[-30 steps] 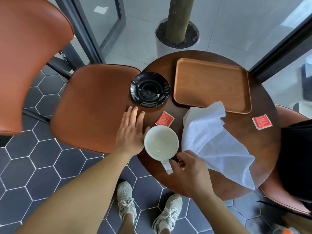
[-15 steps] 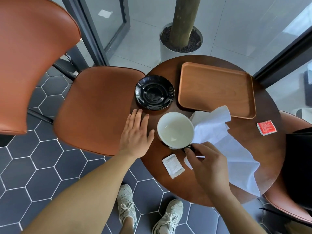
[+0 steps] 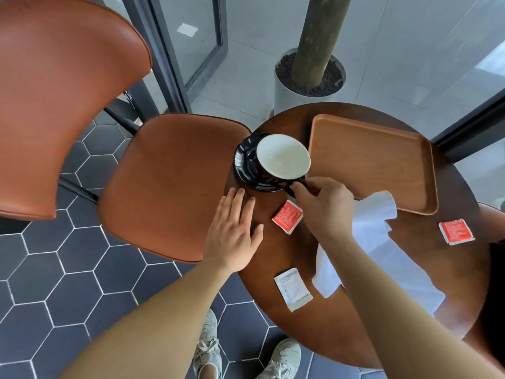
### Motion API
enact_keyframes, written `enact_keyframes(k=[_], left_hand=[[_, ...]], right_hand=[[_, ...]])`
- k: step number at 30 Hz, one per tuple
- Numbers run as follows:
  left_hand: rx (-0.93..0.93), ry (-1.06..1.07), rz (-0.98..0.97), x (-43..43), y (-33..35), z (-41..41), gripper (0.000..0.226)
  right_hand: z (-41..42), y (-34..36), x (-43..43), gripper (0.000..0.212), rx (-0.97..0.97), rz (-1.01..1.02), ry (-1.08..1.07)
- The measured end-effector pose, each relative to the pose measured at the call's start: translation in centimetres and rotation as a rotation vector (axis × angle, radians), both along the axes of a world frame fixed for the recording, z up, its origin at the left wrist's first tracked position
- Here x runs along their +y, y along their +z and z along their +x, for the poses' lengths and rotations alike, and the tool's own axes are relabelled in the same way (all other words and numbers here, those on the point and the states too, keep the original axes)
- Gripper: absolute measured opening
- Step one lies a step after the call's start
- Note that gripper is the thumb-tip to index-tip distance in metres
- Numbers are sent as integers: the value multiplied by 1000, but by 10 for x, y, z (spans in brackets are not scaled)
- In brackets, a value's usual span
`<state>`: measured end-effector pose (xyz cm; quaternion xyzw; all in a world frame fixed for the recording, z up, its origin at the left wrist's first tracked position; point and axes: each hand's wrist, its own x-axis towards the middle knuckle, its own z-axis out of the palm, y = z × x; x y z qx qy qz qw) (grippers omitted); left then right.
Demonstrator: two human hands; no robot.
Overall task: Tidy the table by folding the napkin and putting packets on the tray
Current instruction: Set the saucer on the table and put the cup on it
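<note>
The right hand (image 3: 325, 206) pinches the dark handle of the cup (image 3: 282, 157), with fingers closed tight around it. The cup sits over the black saucer (image 3: 243, 165); I cannot tell if it rests on it or hangs just above. The cup goes there, I think, so the table has room for tidying.

The left hand (image 3: 232, 231) lies flat on the table (image 3: 273, 337), just in front of the saucer. Its fingers are spread wide and hold nothing. It probably leans there to keep the person steady while the other arm reaches.

The wooden tray (image 3: 369, 162) is just to the right of the saucer and has nothing on it. The white napkin (image 3: 377, 242) is in front of the tray, crumpled and open, with one corner lying on the tray's near edge. It is not folded yet.

One red packet (image 3: 287, 216) lies just in front of the saucer, between the two hands. Another red packet (image 3: 456, 231) lies well to the right of the saucer, past the tray's near corner. A white packet (image 3: 293, 289) lies farther in front of the saucer, near the table edge, beside the napkin. None of the packets is on the tray yet, so most of the job is left.
</note>
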<state>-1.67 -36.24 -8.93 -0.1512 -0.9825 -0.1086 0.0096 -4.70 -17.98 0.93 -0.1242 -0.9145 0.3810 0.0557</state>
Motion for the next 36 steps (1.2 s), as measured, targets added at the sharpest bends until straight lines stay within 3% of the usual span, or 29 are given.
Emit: enact_keyframes(k=[5, 21, 28, 33, 36], left_hand=[[3, 11, 11, 1, 0, 0, 60], [10, 20, 27, 0, -2, 0, 59], [5, 22, 21, -1, -2, -1, 59], [3, 20, 24, 0, -2, -1, 58], [2, 21, 15, 0, -2, -1, 58]], right_hand=[[-24, -6, -11, 36, -23, 6, -33], [-28, -21, -27, 23, -46, -31, -117], [-25, -23, -24, 29, -110, -28, -47], [-16, -10, -19, 26, -160, 73, 74], [20, -3, 5, 36, 56, 288, 144]])
